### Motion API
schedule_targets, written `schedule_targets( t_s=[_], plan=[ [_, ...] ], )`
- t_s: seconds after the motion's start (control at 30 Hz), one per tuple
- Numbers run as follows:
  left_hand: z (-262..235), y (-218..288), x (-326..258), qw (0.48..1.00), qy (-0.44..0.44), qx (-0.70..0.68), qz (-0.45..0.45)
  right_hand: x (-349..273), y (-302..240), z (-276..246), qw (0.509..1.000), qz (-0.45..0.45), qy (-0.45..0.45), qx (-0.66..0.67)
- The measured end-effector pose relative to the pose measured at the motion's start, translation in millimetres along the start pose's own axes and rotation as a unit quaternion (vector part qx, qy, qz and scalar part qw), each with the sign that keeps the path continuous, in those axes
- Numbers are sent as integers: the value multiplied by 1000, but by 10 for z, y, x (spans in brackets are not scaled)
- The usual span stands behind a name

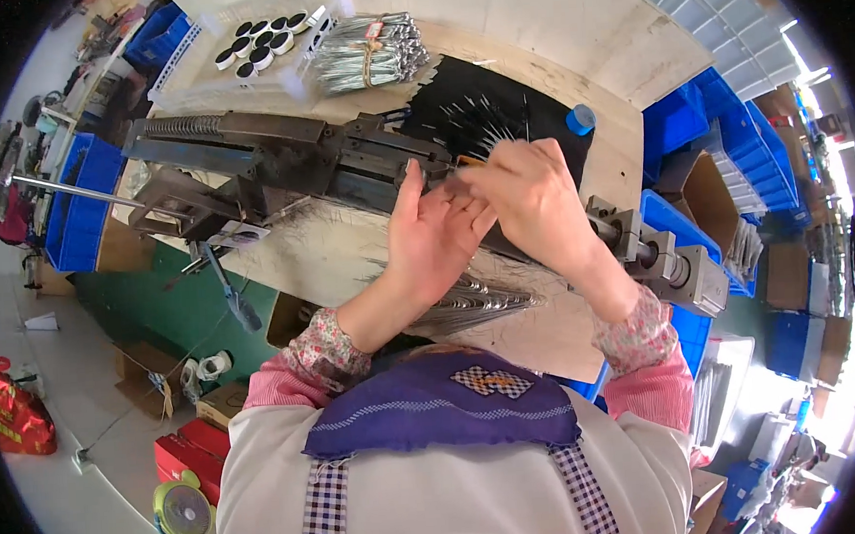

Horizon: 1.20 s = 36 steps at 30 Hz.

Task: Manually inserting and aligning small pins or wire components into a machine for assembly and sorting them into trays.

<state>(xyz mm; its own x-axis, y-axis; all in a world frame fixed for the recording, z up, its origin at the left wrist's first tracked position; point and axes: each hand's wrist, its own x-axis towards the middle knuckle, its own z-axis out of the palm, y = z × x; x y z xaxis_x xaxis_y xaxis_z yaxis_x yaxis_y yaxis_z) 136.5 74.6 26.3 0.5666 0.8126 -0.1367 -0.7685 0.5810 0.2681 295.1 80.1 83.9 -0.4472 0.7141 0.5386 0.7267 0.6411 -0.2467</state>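
Note:
My left hand (434, 236) is held palm up beside a dark metal machine (384, 173), its thumb raised and fingers stretched out. Close against its fingertips, my right hand (535, 192) has its fingers curled together; what they hold, if anything, is hidden. A small orange piece (468, 160) shows just beyond the right fingers, on or by the machine. Behind the hands lies a black mat (561, 144) with several loose thin metal rods (478, 117). Below the hands, on the near side of the machine, a pile of thin bent wires (473, 303) lies on the wooden table (349, 247).
A tied bundle of metal rods (392, 51) and a clear tray (171, 85) with round black-topped pieces (262, 55) stand at the back. A blue round object (580, 120) sits right. Metal shaft blocks (664, 264) and blue bins (676, 123) line the right side.

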Motion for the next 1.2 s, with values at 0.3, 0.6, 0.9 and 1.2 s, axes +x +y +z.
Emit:
schedule_targets(
  t_s=[0.3,0.6,0.9,1.2],
  plan=[
    [13,27,-56,999,23,4,37,22,229,107,993,93,-42,50],
    [-9,18,-42,999,1,27,30,48,-115,-180,992,106,-36,-51],
    [184,49,-28,998,60,-8,26,109,-277,-17,975,58,-141,-164],
    [37,-13,-43,994,71,82,22,-359,-401,-34,979,125,-145,-71]
  ],
)
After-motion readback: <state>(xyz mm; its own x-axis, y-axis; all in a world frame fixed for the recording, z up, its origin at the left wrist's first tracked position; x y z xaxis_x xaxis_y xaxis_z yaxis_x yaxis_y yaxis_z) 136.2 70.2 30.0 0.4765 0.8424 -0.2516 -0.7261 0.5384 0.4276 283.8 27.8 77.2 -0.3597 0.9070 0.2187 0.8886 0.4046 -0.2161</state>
